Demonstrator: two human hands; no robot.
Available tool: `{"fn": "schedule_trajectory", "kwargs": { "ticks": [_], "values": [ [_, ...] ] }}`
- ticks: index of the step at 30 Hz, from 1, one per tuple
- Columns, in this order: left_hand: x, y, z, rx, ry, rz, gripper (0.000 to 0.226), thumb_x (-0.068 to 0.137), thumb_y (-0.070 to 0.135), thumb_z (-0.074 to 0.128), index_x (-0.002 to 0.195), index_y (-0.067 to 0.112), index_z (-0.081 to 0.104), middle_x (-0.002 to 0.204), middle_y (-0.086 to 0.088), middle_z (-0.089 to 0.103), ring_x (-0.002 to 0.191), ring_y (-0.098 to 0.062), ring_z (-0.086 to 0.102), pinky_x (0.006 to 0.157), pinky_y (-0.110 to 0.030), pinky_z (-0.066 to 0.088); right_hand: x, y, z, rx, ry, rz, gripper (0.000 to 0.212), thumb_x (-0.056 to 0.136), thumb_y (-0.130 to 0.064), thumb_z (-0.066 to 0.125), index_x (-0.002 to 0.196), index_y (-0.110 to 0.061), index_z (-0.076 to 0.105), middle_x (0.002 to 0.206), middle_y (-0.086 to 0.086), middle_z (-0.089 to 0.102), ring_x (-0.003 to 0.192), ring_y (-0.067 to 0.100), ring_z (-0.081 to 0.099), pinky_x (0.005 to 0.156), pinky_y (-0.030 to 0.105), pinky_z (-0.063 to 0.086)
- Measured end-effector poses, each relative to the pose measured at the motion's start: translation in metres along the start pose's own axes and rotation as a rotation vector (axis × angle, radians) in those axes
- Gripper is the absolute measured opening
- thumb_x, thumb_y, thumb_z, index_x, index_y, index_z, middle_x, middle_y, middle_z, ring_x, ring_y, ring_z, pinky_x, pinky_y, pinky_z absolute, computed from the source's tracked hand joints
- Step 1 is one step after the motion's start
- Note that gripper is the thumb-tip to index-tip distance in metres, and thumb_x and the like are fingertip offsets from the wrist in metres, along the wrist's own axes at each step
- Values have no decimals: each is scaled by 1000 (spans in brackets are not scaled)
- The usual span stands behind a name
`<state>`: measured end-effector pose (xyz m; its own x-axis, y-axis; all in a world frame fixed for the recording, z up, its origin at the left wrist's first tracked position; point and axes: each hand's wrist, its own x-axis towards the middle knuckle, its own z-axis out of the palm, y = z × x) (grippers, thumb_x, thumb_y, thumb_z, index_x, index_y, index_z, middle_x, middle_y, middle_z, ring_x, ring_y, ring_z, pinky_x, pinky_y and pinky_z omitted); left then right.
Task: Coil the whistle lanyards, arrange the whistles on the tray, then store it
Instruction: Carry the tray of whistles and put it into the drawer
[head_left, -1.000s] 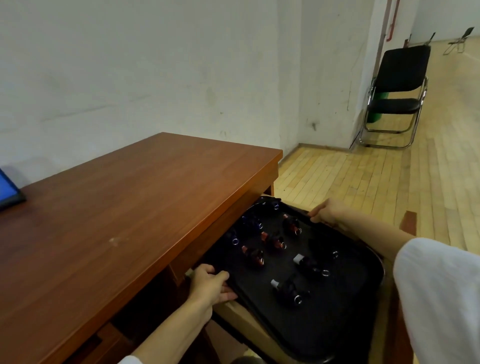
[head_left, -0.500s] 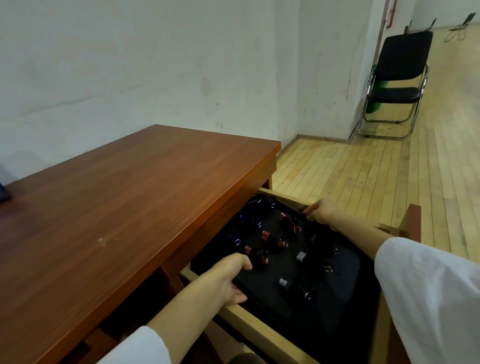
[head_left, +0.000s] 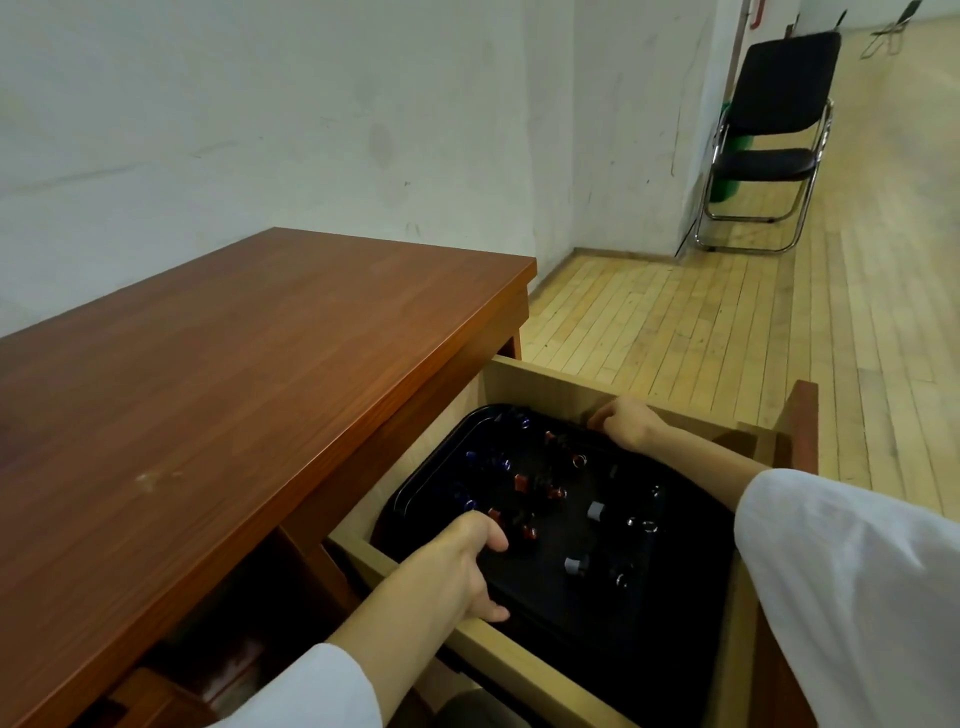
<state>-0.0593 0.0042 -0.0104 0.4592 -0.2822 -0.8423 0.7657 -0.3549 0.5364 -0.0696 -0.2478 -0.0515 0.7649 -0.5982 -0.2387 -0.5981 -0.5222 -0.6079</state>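
The black tray, glossy with a raised rim, lies inside the open drawer of the wooden desk. Small red, blue, grey and black whistles sit spread across it. The lanyards are too dark to make out. The left hand grips the tray's near left edge, and the right hand curls over its far edge. A folding chair stands well beyond the tray.
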Motion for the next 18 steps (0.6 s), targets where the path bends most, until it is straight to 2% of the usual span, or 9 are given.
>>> {"fn": "schedule_trajectory", "kwargs": {
  "ticks": [2,6,13,18],
  "values": [
    [5,-4,3,16,11,8,69,83,-8,43,146,5,17,149,-25,22,133,-43,29,112,-54,22,5,6,4,8,-32,16,43,87,2,33,115,-9,64,129,11,57,121,28,49,102,34,40],
    [9,-7,9,-21,74,41,68,86,-11,39,146,4,13,153,-22,12,138,-43,17,113,-57,16,12,13,13,-17,-101,13,39,89,-2,35,116,-10,63,134,9,52,124,27,45,103,33,38],
    [30,-12,13,14,112,-28,72,82,-12,41,146,8,16,152,-23,14,137,-46,18,110,-63,17,14,21,24,-52,-158,10,41,88,-2,35,123,-11,56,134,10,50,124,27,44,99,31,37],
    [35,-17,15,-6,121,-79,67,84,-9,44,144,6,19,150,-25,18,136,-47,20,110,-62,19,7,24,28,-87,-207,-9,49,86,1,36,131,-14,48,137,11,47,126,27,42,101,33,37]
  ]
}}
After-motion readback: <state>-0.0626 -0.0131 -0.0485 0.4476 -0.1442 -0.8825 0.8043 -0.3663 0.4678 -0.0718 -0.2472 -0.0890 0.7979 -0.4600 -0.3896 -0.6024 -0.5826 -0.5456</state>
